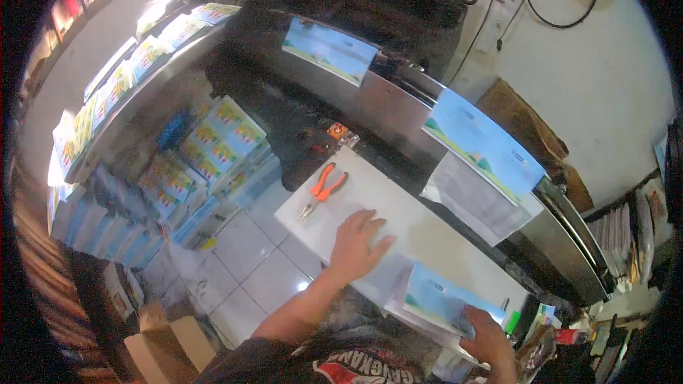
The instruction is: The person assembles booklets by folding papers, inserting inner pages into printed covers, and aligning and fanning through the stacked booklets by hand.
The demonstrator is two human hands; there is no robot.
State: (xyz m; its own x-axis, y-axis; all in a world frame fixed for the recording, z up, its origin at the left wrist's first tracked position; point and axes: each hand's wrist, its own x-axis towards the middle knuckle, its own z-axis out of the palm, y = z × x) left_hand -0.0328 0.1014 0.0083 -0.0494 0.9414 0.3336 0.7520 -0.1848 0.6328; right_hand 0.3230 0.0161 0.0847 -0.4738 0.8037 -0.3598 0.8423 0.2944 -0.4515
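My left hand (358,245) is over the white tabletop (398,199), its fingers apart and nothing in them. Beyond it lies a pair of pliers with orange handles (324,183), jaws pointing toward me. My right hand (491,338) grips the right end of a stack of light blue printed sheets (445,299) at the table's near edge. The fingers under the stack are hidden. A small green object (512,322) is just beyond my right hand.
Blue printed sheets (484,139) and another blue sheet (331,50) drape over a long metal machine bar (398,103). Tall stacks of printed sheets (224,135) stand on the tiled floor at left. An open cardboard box (171,348) is at lower left.
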